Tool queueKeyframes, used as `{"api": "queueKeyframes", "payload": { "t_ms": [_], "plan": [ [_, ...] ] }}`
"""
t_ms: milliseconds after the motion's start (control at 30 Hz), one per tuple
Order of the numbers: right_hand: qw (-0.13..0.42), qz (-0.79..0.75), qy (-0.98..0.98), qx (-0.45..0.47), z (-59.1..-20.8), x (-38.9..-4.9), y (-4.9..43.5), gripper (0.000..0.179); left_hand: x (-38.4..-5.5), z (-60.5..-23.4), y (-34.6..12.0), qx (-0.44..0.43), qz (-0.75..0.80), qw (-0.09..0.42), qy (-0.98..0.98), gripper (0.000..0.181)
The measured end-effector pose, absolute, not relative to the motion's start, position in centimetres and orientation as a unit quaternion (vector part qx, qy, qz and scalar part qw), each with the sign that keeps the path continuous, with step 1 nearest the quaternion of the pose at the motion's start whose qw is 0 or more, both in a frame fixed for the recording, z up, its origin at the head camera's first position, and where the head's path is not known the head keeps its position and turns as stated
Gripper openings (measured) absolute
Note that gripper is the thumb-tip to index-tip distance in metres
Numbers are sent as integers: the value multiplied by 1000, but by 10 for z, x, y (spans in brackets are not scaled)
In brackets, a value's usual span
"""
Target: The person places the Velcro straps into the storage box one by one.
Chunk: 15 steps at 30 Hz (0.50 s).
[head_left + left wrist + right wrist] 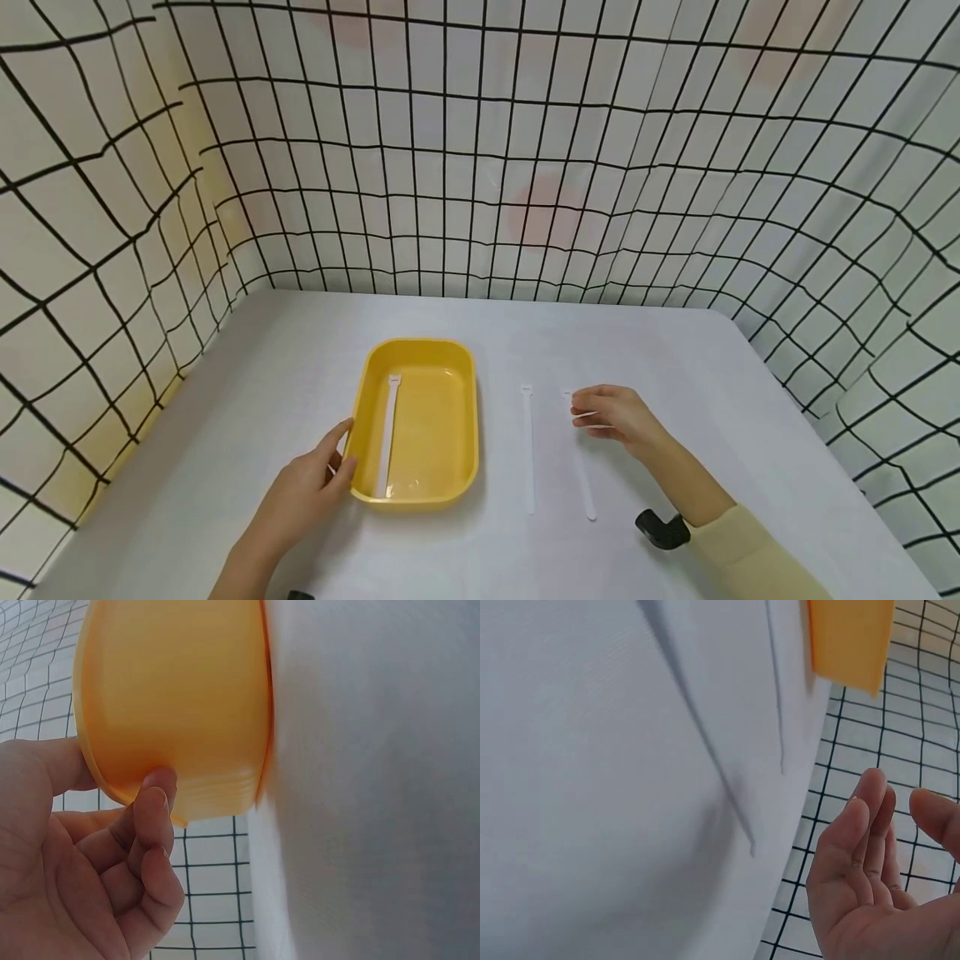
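A yellow tray [433, 500] lies on the white table, with one flat white strip [387, 437] with a wider head inside it along the left. My left hand [303, 492] grips the tray's left rim; the left wrist view shows the thumb over the edge and fingers curled against the outer wall [180, 690]. Two more white strips lie lengthwise right of the tray, a nearer one [528, 450] and a farther one [585, 483]. My right hand [615, 417] hovers over the head end of the farther strip, fingers loosely bent, thumb apart, nothing between them [862, 877].
Black wire grid panels [480, 150] with pale cloth behind them stand along the back and both sides of the table [652, 350]. A black wrist camera [662, 530] sits by the right sleeve [750, 554].
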State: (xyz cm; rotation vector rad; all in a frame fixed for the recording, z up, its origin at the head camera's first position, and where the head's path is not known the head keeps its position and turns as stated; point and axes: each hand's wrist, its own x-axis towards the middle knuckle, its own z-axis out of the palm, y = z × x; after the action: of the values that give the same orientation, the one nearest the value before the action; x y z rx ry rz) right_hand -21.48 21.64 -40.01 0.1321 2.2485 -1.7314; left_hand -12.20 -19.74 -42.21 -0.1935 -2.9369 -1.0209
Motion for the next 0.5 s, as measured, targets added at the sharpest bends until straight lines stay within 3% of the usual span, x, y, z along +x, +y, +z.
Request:
{"api": "queueKeyframes", "payload": {
  "t_ms": [500],
  "plan": [
    [138,-574,800,104,-422,-218,224,33,-120,-422,-196,-57,-324,13,-944,51]
  ]
}}
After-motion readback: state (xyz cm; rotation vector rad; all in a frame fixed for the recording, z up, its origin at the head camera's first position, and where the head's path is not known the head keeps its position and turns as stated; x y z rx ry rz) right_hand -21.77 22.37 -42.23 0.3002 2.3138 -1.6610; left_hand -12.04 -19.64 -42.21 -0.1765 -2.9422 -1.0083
